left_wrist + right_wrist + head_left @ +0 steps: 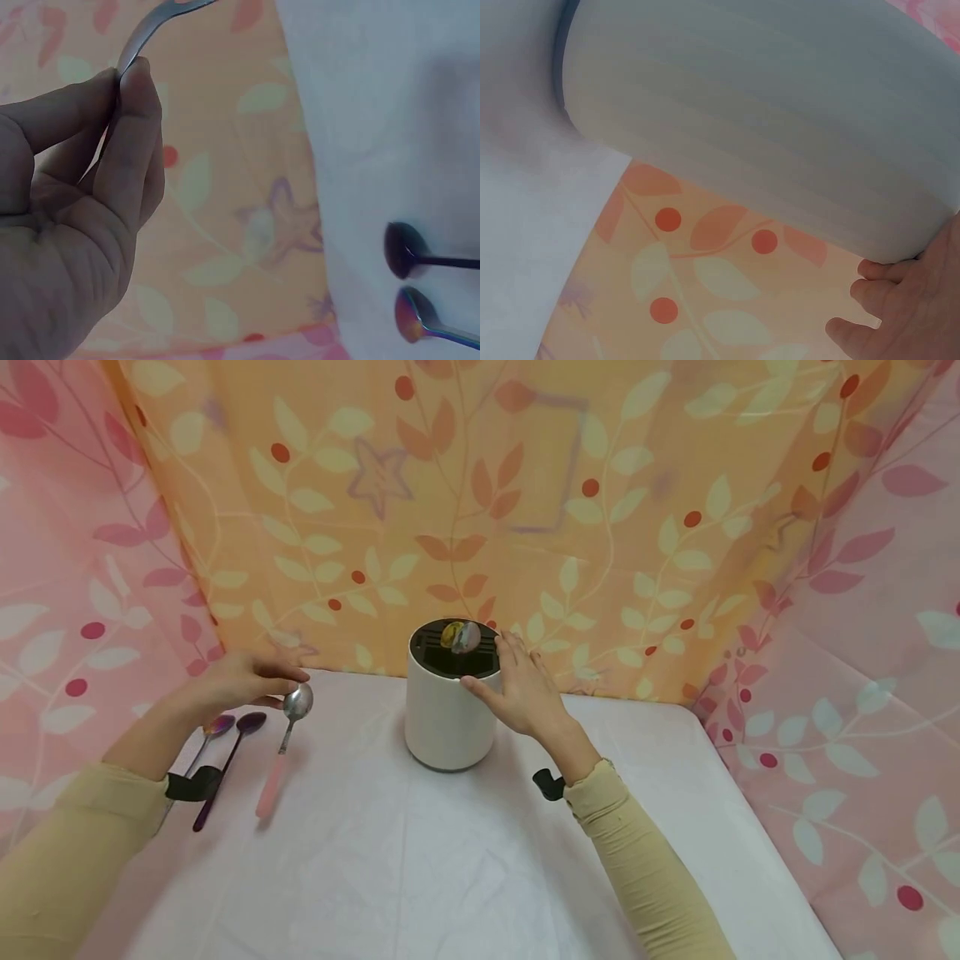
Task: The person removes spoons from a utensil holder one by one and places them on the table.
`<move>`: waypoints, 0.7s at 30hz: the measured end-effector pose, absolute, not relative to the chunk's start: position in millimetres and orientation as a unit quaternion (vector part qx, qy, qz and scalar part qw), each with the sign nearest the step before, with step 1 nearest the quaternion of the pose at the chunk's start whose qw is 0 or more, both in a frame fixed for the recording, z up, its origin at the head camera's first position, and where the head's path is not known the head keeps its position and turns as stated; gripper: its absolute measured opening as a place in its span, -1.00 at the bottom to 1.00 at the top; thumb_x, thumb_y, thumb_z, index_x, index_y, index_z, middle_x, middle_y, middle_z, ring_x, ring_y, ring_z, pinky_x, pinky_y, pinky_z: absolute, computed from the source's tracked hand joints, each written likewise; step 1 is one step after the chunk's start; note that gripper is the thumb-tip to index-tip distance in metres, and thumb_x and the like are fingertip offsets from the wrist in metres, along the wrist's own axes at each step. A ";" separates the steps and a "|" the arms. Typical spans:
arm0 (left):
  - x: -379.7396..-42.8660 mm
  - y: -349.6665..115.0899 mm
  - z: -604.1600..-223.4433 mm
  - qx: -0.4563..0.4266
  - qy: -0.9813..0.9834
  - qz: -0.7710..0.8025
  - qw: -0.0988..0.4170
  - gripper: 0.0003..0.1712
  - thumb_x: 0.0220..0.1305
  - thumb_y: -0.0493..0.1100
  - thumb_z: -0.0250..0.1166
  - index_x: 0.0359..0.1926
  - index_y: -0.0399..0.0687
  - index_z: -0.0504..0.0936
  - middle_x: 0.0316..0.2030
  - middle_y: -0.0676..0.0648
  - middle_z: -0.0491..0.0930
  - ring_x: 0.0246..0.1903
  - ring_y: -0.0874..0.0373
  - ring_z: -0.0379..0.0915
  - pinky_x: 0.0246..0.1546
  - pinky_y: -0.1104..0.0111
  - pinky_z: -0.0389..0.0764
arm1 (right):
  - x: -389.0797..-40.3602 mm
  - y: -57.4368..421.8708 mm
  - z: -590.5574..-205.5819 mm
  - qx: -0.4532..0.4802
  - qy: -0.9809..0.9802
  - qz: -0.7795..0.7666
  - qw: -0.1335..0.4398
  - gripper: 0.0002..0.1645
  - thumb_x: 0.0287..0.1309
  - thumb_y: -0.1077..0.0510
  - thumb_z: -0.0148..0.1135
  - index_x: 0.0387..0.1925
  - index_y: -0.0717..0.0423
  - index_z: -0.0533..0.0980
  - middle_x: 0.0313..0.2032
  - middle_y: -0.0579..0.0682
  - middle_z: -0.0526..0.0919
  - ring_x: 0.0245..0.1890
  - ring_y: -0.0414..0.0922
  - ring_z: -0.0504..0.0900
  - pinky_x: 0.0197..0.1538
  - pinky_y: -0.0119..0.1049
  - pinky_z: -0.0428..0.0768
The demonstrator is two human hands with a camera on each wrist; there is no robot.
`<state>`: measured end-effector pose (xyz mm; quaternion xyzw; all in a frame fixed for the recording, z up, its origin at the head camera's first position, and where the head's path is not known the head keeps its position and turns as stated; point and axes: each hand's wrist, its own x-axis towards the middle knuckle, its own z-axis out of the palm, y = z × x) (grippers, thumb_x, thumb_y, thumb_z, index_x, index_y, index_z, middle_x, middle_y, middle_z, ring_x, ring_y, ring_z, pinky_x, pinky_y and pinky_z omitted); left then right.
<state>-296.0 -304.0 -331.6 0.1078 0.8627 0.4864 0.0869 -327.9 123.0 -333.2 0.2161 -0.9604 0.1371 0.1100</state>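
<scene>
My left hand [243,683] pinches a silver spoon with a pink handle [272,787] by its bowl, between thumb and fingers. The handle points down toward the front of the table. In the left wrist view the spoon's metal [142,34] shows edge-on above the fingertips. My right hand [525,689], fingers extended, rests against the right rim of a white cylindrical holder [450,727] with a black slotted top. Out of that top stick a yellowish spoon bowl [452,634] and a silvery one [468,637]; their handles are hidden inside.
Left of the pink-handled spoon lie a dark purple spoon [225,770] and a rainbow-coloured spoon [220,725], the latter partly behind my left wrist. A white cloth covers the table [465,877]. Patterned fabric walls [480,510] stand behind and at both sides.
</scene>
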 end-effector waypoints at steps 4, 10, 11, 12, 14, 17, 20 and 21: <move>-309.6 -320.1 -341.5 0.106 0.866 0.476 0.111 -0.55 0.48 -0.29 0.28 0.24 -0.54 0.55 0.19 -0.33 0.56 -0.14 0.23 0.64 -0.04 0.26 0.75 | -328.1 122.5 -333.0 0.215 -0.961 0.135 0.109 0.34 0.28 -0.73 -0.31 0.65 0.21 -0.07 0.66 0.13 -0.08 0.66 0.04 -0.16 0.64 0.10 -0.14; -323.9 -339.1 -357.7 0.095 0.871 0.464 0.132 -0.55 0.49 -0.32 0.25 0.26 -0.58 0.50 0.20 -0.38 0.55 -0.18 0.19 0.65 -0.07 0.31 0.74 | -328.3 122.1 -332.6 0.215 -0.962 0.131 0.110 0.35 0.27 -0.74 -0.34 0.65 0.21 -0.07 0.65 0.14 -0.07 0.65 0.05 -0.14 0.63 0.12 -0.13; -325.5 -341.6 -360.8 0.090 0.871 0.464 0.133 -0.54 0.49 -0.32 0.26 0.26 -0.58 0.51 0.21 -0.39 0.54 -0.18 0.19 0.64 -0.07 0.31 0.74 | -328.2 121.9 -332.7 0.215 -0.962 0.131 0.110 0.35 0.27 -0.74 -0.33 0.65 0.21 -0.06 0.65 0.14 -0.06 0.65 0.06 -0.13 0.63 0.12 -0.13; -327.1 -343.5 -364.0 0.082 0.871 0.466 0.134 -0.55 0.48 -0.32 0.26 0.26 -0.57 0.51 0.21 -0.39 0.55 -0.17 0.19 0.64 -0.07 0.31 0.75 | -327.9 121.8 -332.8 0.215 -0.961 0.132 0.110 0.35 0.27 -0.74 -0.33 0.65 0.21 -0.06 0.65 0.14 -0.06 0.65 0.07 -0.12 0.63 0.12 -0.13; -330.0 -347.0 -370.1 0.068 0.870 0.469 0.133 -0.55 0.48 -0.32 0.26 0.26 -0.56 0.52 0.17 -0.35 0.59 -0.17 0.19 0.64 -0.08 0.33 0.74 | -327.6 121.7 -333.0 0.214 -0.961 0.134 0.110 0.35 0.27 -0.74 -0.34 0.64 0.22 -0.06 0.65 0.14 -0.06 0.65 0.07 -0.12 0.63 0.12 -0.13; -335.0 -351.8 -380.1 0.049 0.868 0.477 0.130 -0.55 0.50 -0.32 0.24 0.26 -0.57 0.51 0.05 -0.24 0.69 -0.20 0.21 0.61 -0.13 0.38 0.74 | -327.0 121.9 -332.5 0.214 -0.961 0.136 0.112 0.34 0.28 -0.73 -0.33 0.64 0.22 -0.05 0.65 0.15 -0.05 0.65 0.07 -0.12 0.63 0.12 -0.13; -338.9 -356.5 -391.7 0.031 0.862 0.491 0.125 -0.54 0.53 -0.32 0.21 0.28 -0.61 0.46 -0.02 -0.11 0.72 -0.24 0.26 0.59 -0.16 0.41 0.73 | -326.9 121.6 -331.9 0.215 -0.960 0.138 0.113 0.34 0.28 -0.73 -0.32 0.64 0.22 -0.05 0.64 0.15 -0.04 0.65 0.04 -0.13 0.63 0.12 -0.13; -339.8 -357.9 -396.0 0.024 0.858 0.499 0.122 -0.53 0.53 -0.32 0.21 0.29 -0.61 0.45 -0.04 -0.08 0.72 -0.25 0.29 0.58 -0.17 0.41 0.73 | -326.8 121.4 -331.7 0.215 -0.960 0.139 0.113 0.34 0.28 -0.73 -0.32 0.64 0.21 -0.04 0.64 0.15 -0.03 0.65 0.04 -0.14 0.63 0.12 -0.13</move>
